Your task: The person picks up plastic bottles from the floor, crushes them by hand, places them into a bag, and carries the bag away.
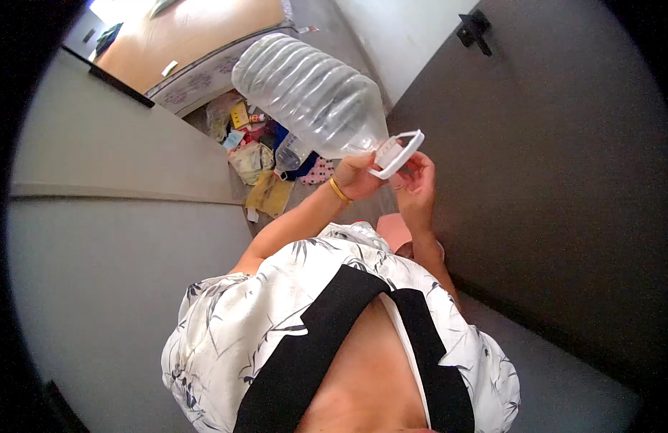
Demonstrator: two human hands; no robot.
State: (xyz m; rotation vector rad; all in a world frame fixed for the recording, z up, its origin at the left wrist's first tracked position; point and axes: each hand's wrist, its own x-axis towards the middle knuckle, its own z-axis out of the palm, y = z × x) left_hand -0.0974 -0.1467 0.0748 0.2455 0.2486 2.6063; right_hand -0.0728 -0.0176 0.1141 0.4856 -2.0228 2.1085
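A large clear plastic water bottle [312, 90] with ribbed sides is held up at a tilt, its base toward the upper left. Its neck bears a white cap and a white carrying handle [410, 154], which point toward the lower right. My left hand [359, 177], with a yellow band at the wrist, is closed around the neck just below the cap. On the other side, my right hand [418, 178] has its fingers curled at the cap and handle. The handle hides part of both hands' fingertips. The bottle looks empty.
Behind the bottle, a second clear bottle [291, 153], cloths, bags and packets lie piled on the floor. A bed or mattress [204, 72] stands beyond. A dark door [536, 144] with a black handle is close on the right, a pale panel [125, 144] on the left.
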